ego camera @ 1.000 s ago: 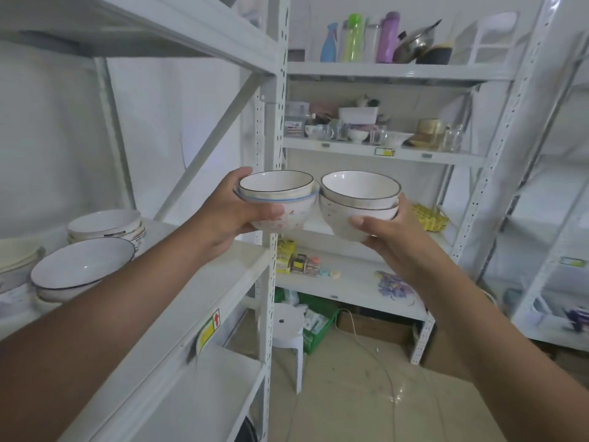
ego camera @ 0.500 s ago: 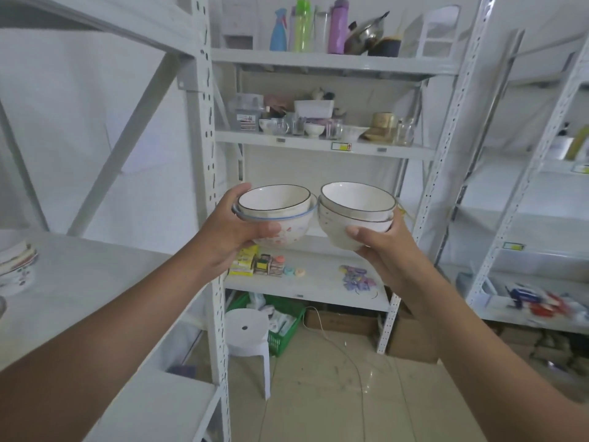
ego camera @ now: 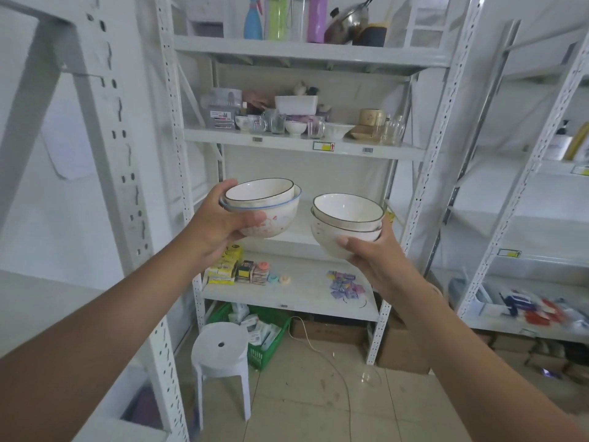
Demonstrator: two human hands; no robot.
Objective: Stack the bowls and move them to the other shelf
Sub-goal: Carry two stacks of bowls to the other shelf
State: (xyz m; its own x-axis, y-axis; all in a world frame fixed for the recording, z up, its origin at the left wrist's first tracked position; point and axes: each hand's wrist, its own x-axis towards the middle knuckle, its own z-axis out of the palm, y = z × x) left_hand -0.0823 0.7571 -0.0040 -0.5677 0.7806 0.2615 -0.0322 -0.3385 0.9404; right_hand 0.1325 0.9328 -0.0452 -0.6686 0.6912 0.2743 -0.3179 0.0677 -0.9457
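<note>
My left hand (ego camera: pixel 220 226) grips a stack of two bowls (ego camera: pixel 266 207): a dark-rimmed white bowl nested in a blue-rimmed bowl with a pink pattern. My right hand (ego camera: pixel 371 255) cups a second stack of two white dark-rimmed bowls (ego camera: pixel 345 223) from below. Both stacks are held in the air in front of a white metal shelf unit (ego camera: pixel 293 232), level with its middle board. The two stacks sit side by side with a small gap between them.
The shelf above (ego camera: pixel 302 145) holds cups, glasses and small bowls. The lower shelf (ego camera: pixel 306 291) carries small packets and sachets. A white stool (ego camera: pixel 220 355) and a green basket (ego camera: pixel 264 339) stand on the floor. A white upright post (ego camera: pixel 127 218) rises at my left.
My view has turned right, away from the left shelf with its remaining bowls, toward the middle shelf unit. Both hands still carry their stacks; the stacks have drifted slightly apart.
</note>
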